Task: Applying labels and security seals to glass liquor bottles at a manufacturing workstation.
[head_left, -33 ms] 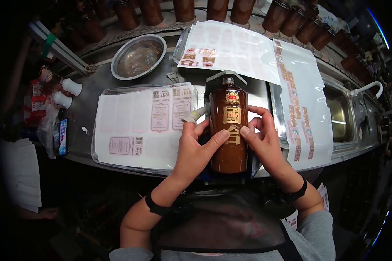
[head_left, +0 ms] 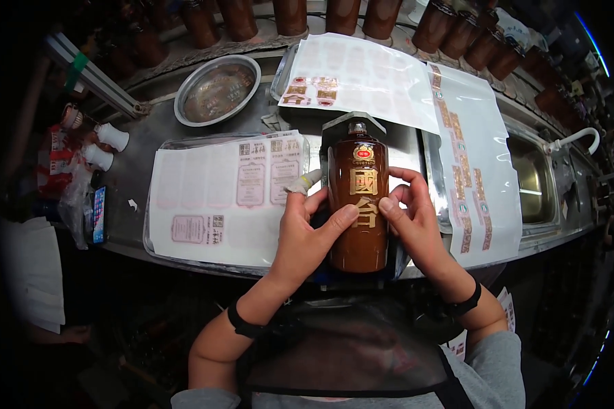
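From my end of the feed almost nothing has moved since the earlier frame; at most the thumbs have shifted slightly, and the bottle (head_left: 359, 249) is in practically the same place. I have it at the middle of the bench's near edge, neck pointing away from the body. The left hand (head_left: 305, 232) and right hand (head_left: 416, 221) are each half open, cupped to its width, fingers round the sides and thumbs pressed to the front beside the lower character. What it rests on I can't tell.

As I judge it, the front looks nearly done: one emblem (head_left: 364, 153) and two gold characters (head_left: 363, 183) are on. Smoothing may be left; the back I can't see.

My count: one bottle in hand, three sheets (left sheet (head_left: 184, 163), far sheet (head_left: 361, 71), right sheet (head_left: 488, 123)), one bowl (head_left: 179, 102), one phone (head_left: 99, 215), one tap (head_left: 565, 141). The left sheet bears three pink panels (head_left: 251, 183). Of the back bottles (head_left: 288, 17) I make out at least nine; the rest are too dark.
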The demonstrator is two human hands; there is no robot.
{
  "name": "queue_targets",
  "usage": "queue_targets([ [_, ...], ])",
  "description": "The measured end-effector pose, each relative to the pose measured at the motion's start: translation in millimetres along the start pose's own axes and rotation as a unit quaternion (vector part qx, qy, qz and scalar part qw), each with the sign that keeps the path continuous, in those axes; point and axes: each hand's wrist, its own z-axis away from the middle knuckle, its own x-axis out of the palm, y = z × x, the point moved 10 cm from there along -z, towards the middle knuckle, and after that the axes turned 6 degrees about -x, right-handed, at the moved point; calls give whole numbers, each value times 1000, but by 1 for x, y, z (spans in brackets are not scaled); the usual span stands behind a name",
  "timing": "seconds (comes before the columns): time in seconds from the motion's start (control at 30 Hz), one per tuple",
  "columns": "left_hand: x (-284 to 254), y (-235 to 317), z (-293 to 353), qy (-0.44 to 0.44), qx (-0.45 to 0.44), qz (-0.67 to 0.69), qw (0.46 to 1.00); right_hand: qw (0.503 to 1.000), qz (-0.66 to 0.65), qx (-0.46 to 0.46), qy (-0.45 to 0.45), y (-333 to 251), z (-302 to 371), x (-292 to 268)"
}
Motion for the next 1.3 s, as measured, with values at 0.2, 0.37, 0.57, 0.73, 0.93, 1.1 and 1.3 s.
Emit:
queue_targets([
  [0.2,1,0,1,-6,-2,5,1000,1000,-16,9,-10,0,4,3],
  [0.37,1,-2,2,8,-10,19,1000,1000,23,-4,-17,2,7,5],
  [0.57,2,0,3,7,3,15,1000,1000,14,-17,-19,3,6,4],
  [0.73,2,-1,2,-1,9,-13,1000,1000,-7,-13,-19,1,4,0],
  [0.93,1,-4,3,10,2,-5,1000,999,38,-23,9,-2,2,-1],
  [1.1,1,-1,2,14,-2,-7,1000,999,44,-6,26,2,0,1],
  [1.3,5,7,-10,10,10,1,1000,998,58,-13,15,-5,-5,-3],
])
